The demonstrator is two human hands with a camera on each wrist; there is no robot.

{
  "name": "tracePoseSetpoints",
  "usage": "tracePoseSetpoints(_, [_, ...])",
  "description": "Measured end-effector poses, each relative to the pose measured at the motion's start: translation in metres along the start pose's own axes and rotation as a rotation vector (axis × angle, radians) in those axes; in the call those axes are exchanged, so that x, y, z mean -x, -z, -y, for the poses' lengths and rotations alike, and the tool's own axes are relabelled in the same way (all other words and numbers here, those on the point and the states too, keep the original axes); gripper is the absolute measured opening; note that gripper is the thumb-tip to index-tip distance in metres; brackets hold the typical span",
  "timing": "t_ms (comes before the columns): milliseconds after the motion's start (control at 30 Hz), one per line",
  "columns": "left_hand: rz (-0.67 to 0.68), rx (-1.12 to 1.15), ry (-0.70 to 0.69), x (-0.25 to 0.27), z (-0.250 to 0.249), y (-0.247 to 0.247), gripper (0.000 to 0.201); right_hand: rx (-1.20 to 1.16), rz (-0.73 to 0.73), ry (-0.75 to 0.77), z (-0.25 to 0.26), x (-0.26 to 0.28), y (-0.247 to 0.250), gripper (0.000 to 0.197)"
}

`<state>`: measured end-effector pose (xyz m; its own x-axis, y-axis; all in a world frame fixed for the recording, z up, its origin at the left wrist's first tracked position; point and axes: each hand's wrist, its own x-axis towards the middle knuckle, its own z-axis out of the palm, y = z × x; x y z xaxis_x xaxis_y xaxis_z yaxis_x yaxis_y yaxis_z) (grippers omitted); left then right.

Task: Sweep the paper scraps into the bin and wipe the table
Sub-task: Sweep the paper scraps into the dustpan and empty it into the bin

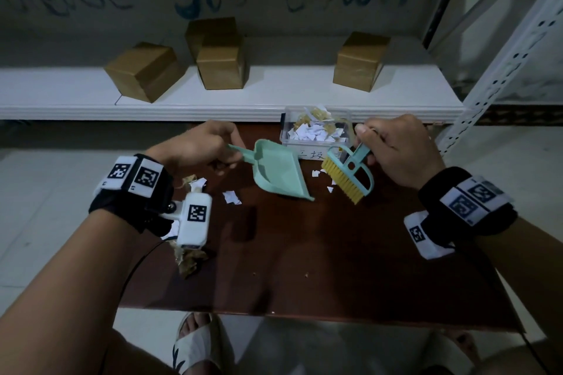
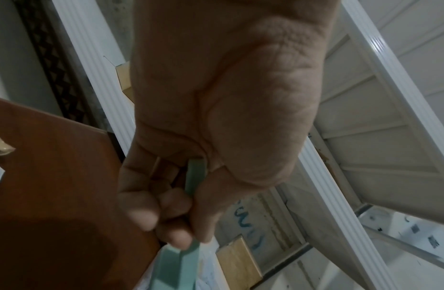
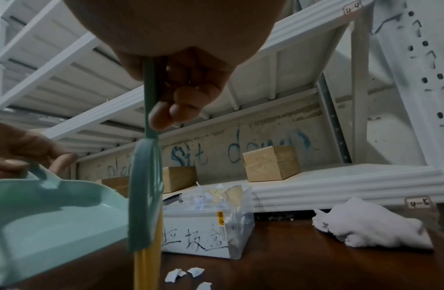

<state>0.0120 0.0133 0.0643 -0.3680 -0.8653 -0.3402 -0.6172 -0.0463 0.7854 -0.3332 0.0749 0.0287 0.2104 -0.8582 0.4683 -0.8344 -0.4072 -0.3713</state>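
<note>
My left hand [image 1: 201,146] grips the handle of a mint-green dustpan [image 1: 278,172], held tilted just above the brown table [image 1: 335,253]; its handle [image 2: 194,176] runs through my curled fingers. My right hand [image 1: 393,149] grips a mint brush [image 1: 353,173] with yellow bristles, held beside the pan's right edge. White paper scraps [image 1: 320,173] lie under the brush, with others [image 1: 231,196] below my left hand. The clear bin [image 1: 313,134], part full of scraps, stands at the table's back edge, behind both tools. A white cloth [image 3: 369,229] lies right of the bin.
A white metal shelf [image 1: 243,94] runs behind the table and carries several cardboard boxes [image 1: 146,71]. Its perforated upright [image 1: 499,64] stands at the right. Crumpled brownish paper [image 1: 190,262] lies near the table's left edge. My sandalled foot [image 1: 198,341] is below the front edge.
</note>
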Motion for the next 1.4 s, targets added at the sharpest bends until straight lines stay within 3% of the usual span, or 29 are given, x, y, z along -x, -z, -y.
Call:
tracePoseSetpoints(133, [0.119, -0.100, 0.054, -0.002, 0.005, -0.010, 0.009, 0.250, 0.129, -0.044, -0.005, -0.001, -0.010, 0.047])
tracePoseSetpoints(267, [0.087, -0.188, 0.068, -0.013, 0.012, -0.028, 0.013, 0.359, 0.154, -0.069, -0.005, 0.006, -0.027, 0.038])
tracePoseSetpoints(500, [0.124, -0.227, 0.066, -0.024, 0.011, -0.040, 0.016, 0.216, 0.179, -0.215, 0.008, 0.011, -0.053, 0.055])
tracePoseSetpoints(800, [0.154, -0.316, 0.037, -0.028, 0.013, -0.054, 0.015, 0.180, 0.289, -0.141, 0.028, 0.012, -0.067, 0.035])
tracePoseSetpoints(900, [0.148, -0.360, 0.021, -0.030, 0.010, -0.062, 0.014, 0.142, 0.256, -0.130, 0.032, 0.010, -0.067, 0.039])
tracePoseSetpoints(1100, [0.199, -0.458, 0.032, -0.030, 0.003, -0.066, 0.013, -0.026, 0.136, -0.247, 0.018, 0.001, -0.055, 0.057])
tracePoseSetpoints(1200, [0.224, -0.513, 0.044, -0.029, 0.003, -0.067, 0.014, -0.129, 0.066, -0.301, 0.012, -0.001, -0.040, 0.049])
tracePoseSetpoints(1267, [0.254, -0.504, 0.071, -0.030, 0.003, -0.068, 0.015, -0.048, 0.081, -0.257, 0.010, -0.003, -0.029, 0.039])
tracePoseSetpoints(1400, [0.273, -0.490, 0.125, -0.031, 0.005, -0.064, 0.016, -0.133, 0.071, -0.415, 0.003, -0.002, -0.022, 0.055])
